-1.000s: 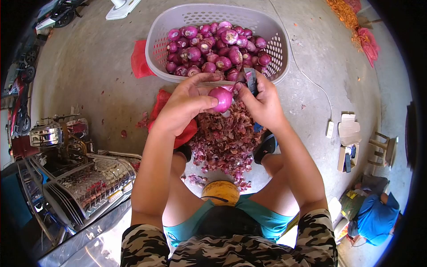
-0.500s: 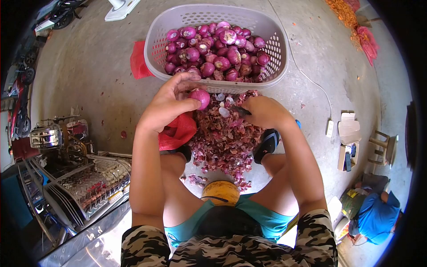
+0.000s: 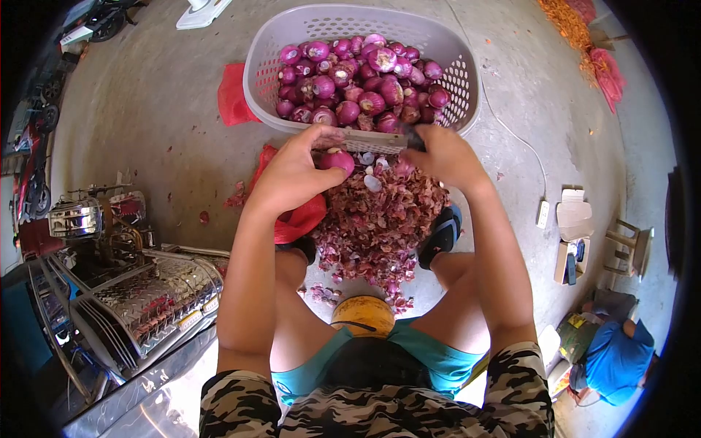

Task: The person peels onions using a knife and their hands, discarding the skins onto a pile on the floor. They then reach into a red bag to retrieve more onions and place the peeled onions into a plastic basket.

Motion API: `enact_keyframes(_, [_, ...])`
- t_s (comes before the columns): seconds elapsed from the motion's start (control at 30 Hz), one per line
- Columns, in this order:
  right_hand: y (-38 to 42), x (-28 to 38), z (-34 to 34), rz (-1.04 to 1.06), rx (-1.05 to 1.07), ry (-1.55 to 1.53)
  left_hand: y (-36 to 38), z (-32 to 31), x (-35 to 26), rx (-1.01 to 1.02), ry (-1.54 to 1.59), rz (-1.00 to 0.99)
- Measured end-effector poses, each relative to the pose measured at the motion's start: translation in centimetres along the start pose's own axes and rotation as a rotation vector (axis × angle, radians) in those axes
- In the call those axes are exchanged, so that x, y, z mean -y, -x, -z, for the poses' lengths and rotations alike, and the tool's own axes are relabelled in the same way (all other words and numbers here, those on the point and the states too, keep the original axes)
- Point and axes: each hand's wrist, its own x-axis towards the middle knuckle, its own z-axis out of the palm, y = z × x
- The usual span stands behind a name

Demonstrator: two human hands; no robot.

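My left hand (image 3: 296,171) is closed around a peeled red onion (image 3: 338,161), thumb along its near side. In my right hand (image 3: 447,159) is a knife (image 3: 376,139) with a dark handle. Its broad blade points left toward the onion and overlaps the basket's near rim in this view. Beneath both hands lies a heap of papery onion skins (image 3: 380,212). A grey plastic basket (image 3: 288,29) full of red onions (image 3: 371,102) stands just beyond the hands.
A red mesh bag (image 3: 303,217) lies by my left foot, and red mesh (image 3: 235,98) beside the basket. A power strip (image 3: 542,213) and cable are at right. A metal sidecar (image 3: 146,299) stands left. Another person in a blue shirt (image 3: 621,358) is at lower right.
My right hand has lifted away from the heap toward the basket, bringing the knife blade into view level near the onion. The left hand has shifted slightly right with the onion.
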Motion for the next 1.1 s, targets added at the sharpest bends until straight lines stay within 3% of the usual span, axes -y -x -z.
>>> enact_keyframes(0.13, [-1.7,-1.0,-1.0,0.024,-0.207,-0.02,0.0,-0.2,0.6,0.005,-0.016,-0.018])
enact_keyframes(0.33, [-4.8,-1.6,-1.8,-0.132,-0.334,0.039,0.3,-0.1,0.4,-0.013,-0.122,-0.032])
enact_keyframes(0.43, [-6.7,-2.4,-2.1,-0.276,-0.167,0.08,0.6,-0.1,0.4,-0.009,-0.143,-0.025])
enact_keyframes(0.57, [-9.4,-5.4,-4.2,-0.198,0.063,0.04,0.7,-0.1,-0.1,-0.011,-0.185,-0.009])
enact_keyframes(0.67, [-9.3,-4.4,-4.1,-0.294,0.051,-0.027,0.4,-0.2,0.6,-0.026,-0.209,-0.05])
enact_keyframes(0.77, [-8.9,-4.0,-3.0,-0.247,0.071,-0.146,0.3,-0.3,0.6,-0.056,-0.21,-0.086])
enact_keyframes(0.9, [-8.4,-5.7,-3.5,-0.155,-0.188,-0.368,-0.7,-0.5,1.4,-0.15,-0.155,-0.107])
enact_keyframes(1.0, [-4.9,-2.1,0.5,-0.13,-0.016,-0.515,-1.9,-0.2,1.4,-0.296,-0.144,-0.12])
enact_keyframes(1.1, [-2.1,-0.1,2.4,-0.025,0.318,-0.341,-3.7,0.3,1.7,-0.449,-0.204,-0.152])
